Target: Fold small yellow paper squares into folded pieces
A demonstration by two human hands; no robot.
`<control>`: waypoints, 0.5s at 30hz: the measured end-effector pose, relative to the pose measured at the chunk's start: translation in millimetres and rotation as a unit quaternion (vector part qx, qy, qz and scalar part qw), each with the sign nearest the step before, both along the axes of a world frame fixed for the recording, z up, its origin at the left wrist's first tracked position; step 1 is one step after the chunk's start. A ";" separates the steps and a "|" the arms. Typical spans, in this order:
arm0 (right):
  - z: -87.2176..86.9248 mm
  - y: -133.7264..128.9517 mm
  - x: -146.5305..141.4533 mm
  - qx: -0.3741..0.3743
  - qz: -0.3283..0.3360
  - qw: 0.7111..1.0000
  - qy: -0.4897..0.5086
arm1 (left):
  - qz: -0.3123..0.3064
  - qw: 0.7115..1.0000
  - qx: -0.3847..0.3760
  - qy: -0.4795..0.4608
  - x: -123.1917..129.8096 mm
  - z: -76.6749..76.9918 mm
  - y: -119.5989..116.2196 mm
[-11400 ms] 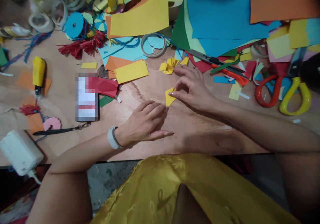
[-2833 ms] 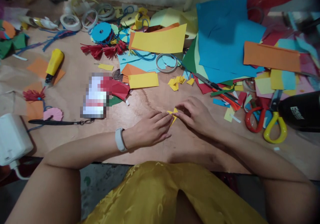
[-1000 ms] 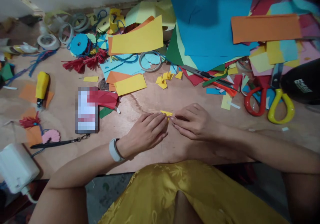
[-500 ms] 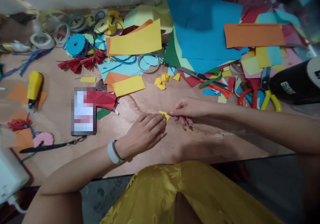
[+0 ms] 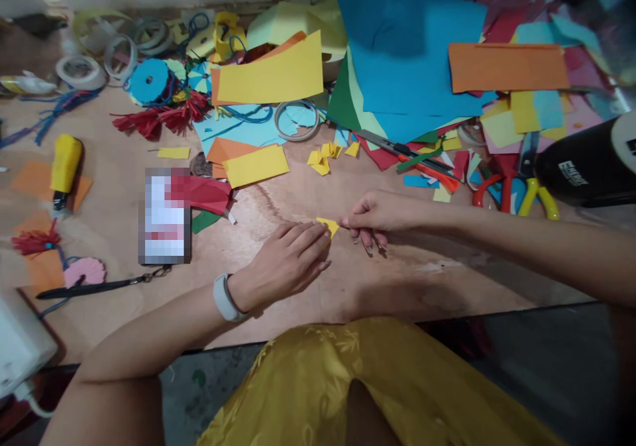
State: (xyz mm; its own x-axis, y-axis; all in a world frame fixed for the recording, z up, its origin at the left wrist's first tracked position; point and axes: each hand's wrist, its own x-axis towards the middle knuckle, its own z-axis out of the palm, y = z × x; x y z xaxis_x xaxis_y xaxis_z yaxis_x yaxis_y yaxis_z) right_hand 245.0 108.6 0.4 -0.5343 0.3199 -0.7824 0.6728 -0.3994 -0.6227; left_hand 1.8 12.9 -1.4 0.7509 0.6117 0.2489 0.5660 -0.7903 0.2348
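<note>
A small yellow paper piece with a pointed shape lies on the wooden table between my two hands. My left hand rests on its left part, fingers together and pressing it down. My right hand pinches the right corner of the same piece between thumb and forefinger, with its other fingers curled below. Beyond the hands sits a small group of folded yellow pieces. Part of the yellow paper is hidden under the left fingers.
A blurred-out phone and a yellow cutter lie to the left. Tape rolls, tassels and yellow strips are at the back. Blue sheets, a box knife, scissors and a black cylindrical object are on the right.
The right hand has shifted very slightly right, and a bit more of the yellow piece shows between the hands. The whole view has shifted a little; the left hand keeps its place on the paper.
</note>
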 end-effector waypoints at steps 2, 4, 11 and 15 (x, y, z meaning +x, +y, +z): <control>1.2 -2.6 2.4 -0.001 -0.010 1.000 -0.006 | -0.001 1.000 -0.001 0.004 0.0 0.5 0.1; 2.7 -5.9 6.5 0.000 -0.021 1.000 -0.010 | -0.003 1.000 -0.004 0.005 -0.3 0.3 0.0; 14.4 -22.3 18.0 0.137 -0.050 0.989 0.011 | 0.005 1.000 -0.012 0.007 -2.6 0.4 -3.2; 13.7 -29.9 0.3 0.464 -0.034 0.884 0.050 | 0.022 1.000 0.021 -0.002 -6.0 4.0 -4.4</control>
